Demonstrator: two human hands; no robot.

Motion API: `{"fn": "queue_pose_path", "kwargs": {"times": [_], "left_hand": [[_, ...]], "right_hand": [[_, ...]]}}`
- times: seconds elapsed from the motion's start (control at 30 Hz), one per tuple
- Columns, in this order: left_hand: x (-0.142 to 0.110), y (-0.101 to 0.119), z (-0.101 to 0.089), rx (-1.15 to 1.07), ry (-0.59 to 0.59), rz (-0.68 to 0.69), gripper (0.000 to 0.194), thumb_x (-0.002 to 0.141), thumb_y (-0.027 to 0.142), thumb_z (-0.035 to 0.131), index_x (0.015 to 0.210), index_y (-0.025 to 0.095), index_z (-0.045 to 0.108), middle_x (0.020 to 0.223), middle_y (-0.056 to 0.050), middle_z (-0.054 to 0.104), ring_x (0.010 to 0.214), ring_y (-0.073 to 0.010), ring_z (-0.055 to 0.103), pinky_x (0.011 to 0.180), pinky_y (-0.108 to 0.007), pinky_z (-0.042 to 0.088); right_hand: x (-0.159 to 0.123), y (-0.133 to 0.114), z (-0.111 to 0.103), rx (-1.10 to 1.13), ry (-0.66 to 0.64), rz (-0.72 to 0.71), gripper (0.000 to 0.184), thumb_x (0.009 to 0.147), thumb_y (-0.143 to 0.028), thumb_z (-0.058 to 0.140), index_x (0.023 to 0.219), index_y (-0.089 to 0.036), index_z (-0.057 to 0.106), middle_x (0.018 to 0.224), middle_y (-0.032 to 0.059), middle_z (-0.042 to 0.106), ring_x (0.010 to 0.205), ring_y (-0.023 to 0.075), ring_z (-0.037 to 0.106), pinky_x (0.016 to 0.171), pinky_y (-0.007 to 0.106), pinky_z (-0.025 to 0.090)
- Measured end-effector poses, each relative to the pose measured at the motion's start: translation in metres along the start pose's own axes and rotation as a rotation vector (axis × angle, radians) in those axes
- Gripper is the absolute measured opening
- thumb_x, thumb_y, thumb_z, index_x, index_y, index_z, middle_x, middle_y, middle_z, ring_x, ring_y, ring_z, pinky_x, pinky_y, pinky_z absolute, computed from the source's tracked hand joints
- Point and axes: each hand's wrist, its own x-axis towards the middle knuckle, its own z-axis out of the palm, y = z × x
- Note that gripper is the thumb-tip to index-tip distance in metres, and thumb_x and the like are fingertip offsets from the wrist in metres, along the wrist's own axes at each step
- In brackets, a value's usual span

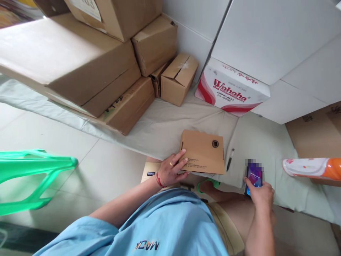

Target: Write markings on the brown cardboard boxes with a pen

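A small flat cardboard box (204, 151) with a round hole lies on the pale cloth (165, 124) in front of me. My left hand (172, 170) rests on its near left corner, fingers spread over the edge and thumb under it. It wears a ring and a red wrist cord. My right hand (261, 195) is closed round a smartphone (254, 176) with a lit screen, held low to the right of the box. A black pen (229, 160) lies on the cloth between box and phone.
Several brown cartons (112, 67) are stacked at the back left. A white and red Wahaha box (230, 89) stands at the back against white panels. An orange and white bottle (311, 168) lies at the right. A green plastic stool (32, 177) stands on the tiled floor at left.
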Motion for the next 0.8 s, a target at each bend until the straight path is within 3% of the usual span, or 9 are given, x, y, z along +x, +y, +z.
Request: {"fn": "queue_pose_path", "kwargs": {"times": [0.17, 0.23, 0.33, 0.43, 0.5, 0.57, 0.67, 0.8], "left_hand": [[0.005, 0.009, -0.024, -0.215, -0.104, -0.107, 0.075, 0.105, 0.047, 0.065, 0.171, 0.029, 0.035, 0.17, -0.022, 0.048, 0.146, -0.0351, 0.062, 0.11, -0.051, 0.061], [0.006, 0.014, -0.036, -0.301, -0.122, -0.191, 0.069, 0.108, 0.052, 0.058, 0.169, 0.027, 0.038, 0.168, -0.023, 0.047, 0.151, -0.0372, 0.057, 0.107, -0.052, 0.062], [0.014, 0.018, -0.047, -0.344, -0.12, -0.425, 0.053, 0.112, 0.052, 0.049, 0.157, 0.024, 0.052, 0.159, -0.022, 0.055, 0.147, -0.0357, 0.059, 0.101, -0.049, 0.064], [0.031, 0.017, -0.05, -0.355, -0.156, -0.674, 0.044, 0.116, 0.047, 0.041, 0.143, 0.022, 0.064, 0.15, -0.019, 0.064, 0.144, -0.0328, 0.062, 0.116, -0.054, 0.057], [0.044, 0.013, -0.05, -0.39, -0.225, -0.758, 0.049, 0.113, 0.052, 0.048, 0.15, 0.022, 0.061, 0.153, -0.019, 0.065, 0.144, -0.0342, 0.063, 0.122, -0.058, 0.053], [0.052, 0.008, -0.051, -0.448, -0.299, -0.783, 0.065, 0.107, 0.057, 0.062, 0.161, 0.022, 0.053, 0.158, -0.019, 0.063, 0.145, -0.0372, 0.062, 0.124, -0.06, 0.051], [0.053, 0.0, -0.057, -0.559, -0.336, -0.786, 0.079, 0.1, 0.058, 0.073, 0.166, 0.023, 0.048, 0.164, -0.018, 0.059, 0.149, -0.0388, 0.061, 0.126, -0.059, 0.051], [0.049, -0.002, -0.068, -0.658, -0.308, -0.733, 0.08, 0.099, 0.057, 0.076, 0.167, 0.025, 0.048, 0.168, -0.016, 0.056, 0.151, -0.0365, 0.06, 0.125, -0.053, 0.054]], "right_hand": [[-0.002, -0.017, 0.003, 0.109, 0.085, -0.107, 0.119, 0.061, -0.09, 0.072, 0.139, 0.0, 0.063, 0.143, 0.0411, 0.056, 0.151, 0.0556, 0.042, 0.126, 0.074, 0.028], [-0.012, -0.034, 0.006, 0.217, 0.082, -0.211, 0.114, 0.069, -0.093, 0.066, 0.142, -0.005, 0.063, 0.144, 0.0354, 0.059, 0.147, 0.0482, 0.05, 0.123, 0.068, 0.038], [-0.034, -0.066, 0.013, 0.485, -0.15, -0.367, 0.093, 0.088, -0.089, 0.055, 0.139, -0.013, 0.067, 0.132, 0.0231, 0.072, 0.119, 0.0335, 0.072, 0.101, 0.051, 0.06], [-0.056, -0.099, 0.022, 0.663, -0.368, -0.435, 0.079, 0.09, -0.082, 0.064, 0.131, -0.015, 0.074, 0.134, 0.02, 0.074, 0.114, 0.0309, 0.073, 0.096, 0.047, 0.063], [-0.069, -0.118, 0.028, 0.677, -0.394, -0.445, 0.081, 0.087, -0.08, 0.07, 0.133, -0.014, 0.073, 0.135, 0.0206, 0.075, 0.112, 0.0315, 0.073, 0.094, 0.047, 0.063], [-0.081, -0.131, 0.031, 0.699, -0.466, -0.433, 0.086, 0.086, -0.079, 0.072, 0.143, -0.015, 0.067, 0.131, 0.019, 0.076, 0.104, 0.0302, 0.076, 0.079, 0.043, 0.065], [-0.097, -0.14, 0.028, 0.823, -0.652, -0.321, 0.092, 0.08, -0.073, 0.082, 0.151, -0.021, 0.057, 0.121, 0.0121, 0.078, 0.082, 0.023, 0.073, 0.048, 0.027, 0.052], [-0.11, -0.138, 0.015, 0.989, -0.775, -0.153, 0.074, 0.067, -0.063, 0.094, 0.121, -0.02, 0.067, 0.097, 0.0032, 0.073, 0.062, 0.0112, 0.056, 0.039, 0.017, 0.029]]}}
